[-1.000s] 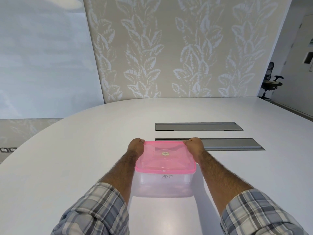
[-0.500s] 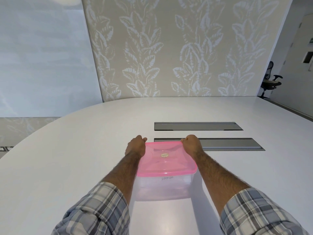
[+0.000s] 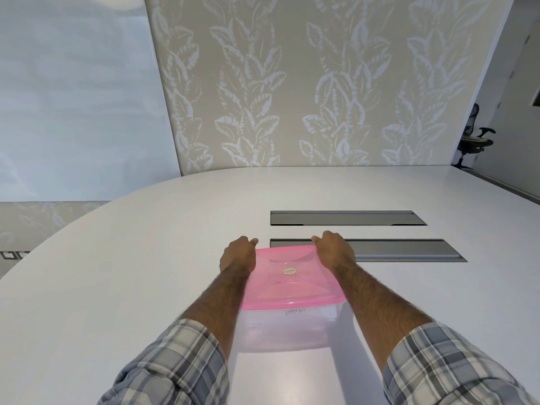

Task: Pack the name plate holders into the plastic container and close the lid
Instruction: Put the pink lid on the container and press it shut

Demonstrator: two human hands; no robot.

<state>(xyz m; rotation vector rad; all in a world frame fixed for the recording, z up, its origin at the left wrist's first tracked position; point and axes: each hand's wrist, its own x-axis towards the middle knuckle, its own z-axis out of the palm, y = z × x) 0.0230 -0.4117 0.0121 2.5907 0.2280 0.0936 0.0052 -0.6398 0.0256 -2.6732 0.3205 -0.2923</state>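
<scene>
One plastic container point(image 3: 287, 331), pink lid point(image 3: 292, 276) seated, is being kept on the white table point(image 3: 117, 287), drawn slightly nearer than a second ago. The lid's far-right corner is being gripped by the curled right hand point(image 3: 333, 251). The left hand point(image 3: 238, 255) is being held against the far-left corner, thumb now raised, its grip not discernible.

A large white round-edged table point(image 3: 146, 273) is spreading across the lower view. Two long grey rectangular recessed panels are sitting in its top, parallel and slightly apart: the far panel point(image 3: 347, 218) is lying behind the near panel point(image 3: 409, 249), which is reaching further to the right. Behind the table, a beige wall with a pale leaf pattern point(image 3: 292, 83) is rising, and a plain whitish wall panel point(image 3: 73, 97) is standing to its left. A black office chair point(image 3: 474, 138) is standing at the far right, well apart from the table.
</scene>
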